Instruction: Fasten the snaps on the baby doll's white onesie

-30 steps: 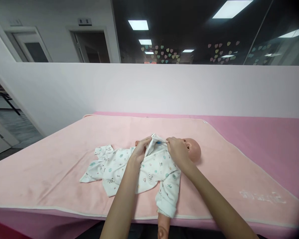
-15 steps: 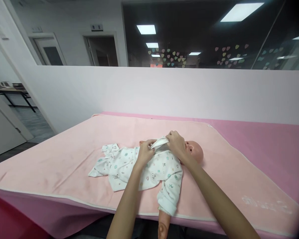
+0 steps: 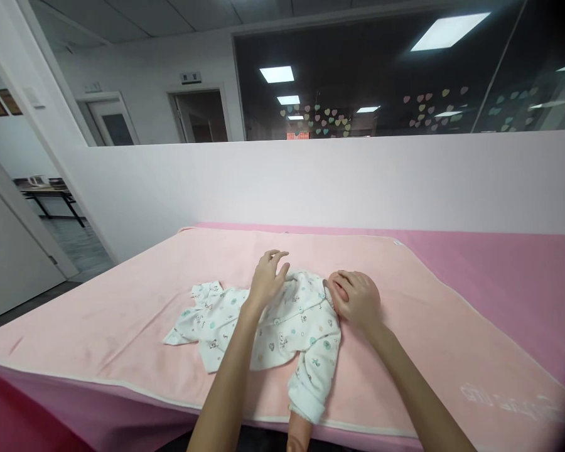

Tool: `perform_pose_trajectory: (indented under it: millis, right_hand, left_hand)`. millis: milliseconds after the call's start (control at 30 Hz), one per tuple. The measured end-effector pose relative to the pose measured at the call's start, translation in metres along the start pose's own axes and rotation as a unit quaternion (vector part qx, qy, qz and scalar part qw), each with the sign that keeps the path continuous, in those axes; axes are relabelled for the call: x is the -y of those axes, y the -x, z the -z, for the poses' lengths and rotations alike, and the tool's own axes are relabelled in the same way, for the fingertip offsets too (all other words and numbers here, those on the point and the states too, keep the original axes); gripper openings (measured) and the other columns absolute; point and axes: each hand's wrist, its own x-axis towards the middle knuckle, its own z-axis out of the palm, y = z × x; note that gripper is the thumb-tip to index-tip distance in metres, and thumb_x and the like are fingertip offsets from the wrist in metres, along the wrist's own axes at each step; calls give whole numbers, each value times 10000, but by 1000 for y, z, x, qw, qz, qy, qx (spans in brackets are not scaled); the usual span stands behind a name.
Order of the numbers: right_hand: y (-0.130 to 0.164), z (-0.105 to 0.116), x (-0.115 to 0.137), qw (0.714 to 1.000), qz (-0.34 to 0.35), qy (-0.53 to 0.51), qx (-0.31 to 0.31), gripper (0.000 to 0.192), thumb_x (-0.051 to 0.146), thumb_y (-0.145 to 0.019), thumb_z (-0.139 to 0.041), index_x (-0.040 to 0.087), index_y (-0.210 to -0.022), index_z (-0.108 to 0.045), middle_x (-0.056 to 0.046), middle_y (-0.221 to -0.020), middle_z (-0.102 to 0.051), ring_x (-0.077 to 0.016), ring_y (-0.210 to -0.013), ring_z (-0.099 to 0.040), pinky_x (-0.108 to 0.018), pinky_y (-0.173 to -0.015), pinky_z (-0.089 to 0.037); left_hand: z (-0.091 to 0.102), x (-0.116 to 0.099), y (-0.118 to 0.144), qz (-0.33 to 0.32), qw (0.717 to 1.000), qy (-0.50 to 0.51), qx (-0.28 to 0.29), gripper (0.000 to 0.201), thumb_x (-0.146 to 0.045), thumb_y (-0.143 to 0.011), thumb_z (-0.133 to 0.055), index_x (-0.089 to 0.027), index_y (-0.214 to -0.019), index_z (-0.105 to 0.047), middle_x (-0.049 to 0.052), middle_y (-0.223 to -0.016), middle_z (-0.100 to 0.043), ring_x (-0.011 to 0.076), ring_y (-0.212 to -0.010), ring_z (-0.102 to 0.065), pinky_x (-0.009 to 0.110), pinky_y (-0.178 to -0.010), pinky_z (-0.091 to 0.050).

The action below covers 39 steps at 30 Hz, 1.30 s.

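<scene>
A baby doll (image 3: 371, 285) lies on its back with its head to the right. It wears a white printed baby top (image 3: 306, 323), whose front panel lies across the chest. The near sleeve (image 3: 311, 370) is on the doll's arm (image 3: 299, 432), which reaches over the front edge. My left hand (image 3: 267, 277) hovers by the far side of the top, fingers apart and holding nothing. Over the doll's face and chin rests my right hand (image 3: 358, 300), its fingers spread near the collar. The doll's far arm is hidden.
A pale pink blanket (image 3: 136, 295) lies under the doll, over a darker pink surface (image 3: 522, 276). A white low wall (image 3: 311, 182) with a window above stands behind. At the left are a door (image 3: 14, 232) and a distant table (image 3: 47, 188).
Both hands have let go of the top's raised edge, and the panel now lies down over the chest. My right hand has moved right onto the doll's face; my left hand has opened.
</scene>
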Motion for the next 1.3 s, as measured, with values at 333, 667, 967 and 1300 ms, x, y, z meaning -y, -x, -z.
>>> perform_pose_trajectory:
  millis: [333,667,967,1300]
  right_hand:
    - [9,-11,-59,939,-262,-219,-43,364,456,-809,-452,195,-1002,-617,-74,-1085,-619,-222,-1036,-530,-382,-923,-379]
    - [16,-20,-86,723,-507,-462,-78,411,529,-673,-562,165,-837,-659,-40,-870,-681,-204,-861,-602,-294,-741,-462]
    - [15,-14,-89,720,-516,-440,-149,369,470,-657,-573,176,-875,-627,-56,-966,-646,-190,-899,-604,-293,-765,-465]
    - [15,-14,-87,732,-515,-420,-150,383,477,-645,-575,177,-880,-617,-49,-921,-649,-178,-852,-608,-278,-720,-459]
  left_hand:
    - [-75,31,-20,103,972,-146,150,488,-496,-857,-235,-142,-1045,-513,135,-1114,-583,276,-1091,-496,490,-1022,-189]
    - [-67,21,-19,124,955,-202,179,608,-564,-823,-202,-140,-946,-620,163,-1097,-555,327,-1038,-503,450,-864,-345]
    - [-67,25,-20,137,953,-165,213,649,-612,-811,-157,-140,-972,-571,171,-984,-609,307,-920,-580,408,-796,-382]
    - [-63,19,-18,154,952,-157,214,846,-783,-694,-100,-144,-1018,-548,183,-1037,-583,327,-980,-555,424,-821,-373]
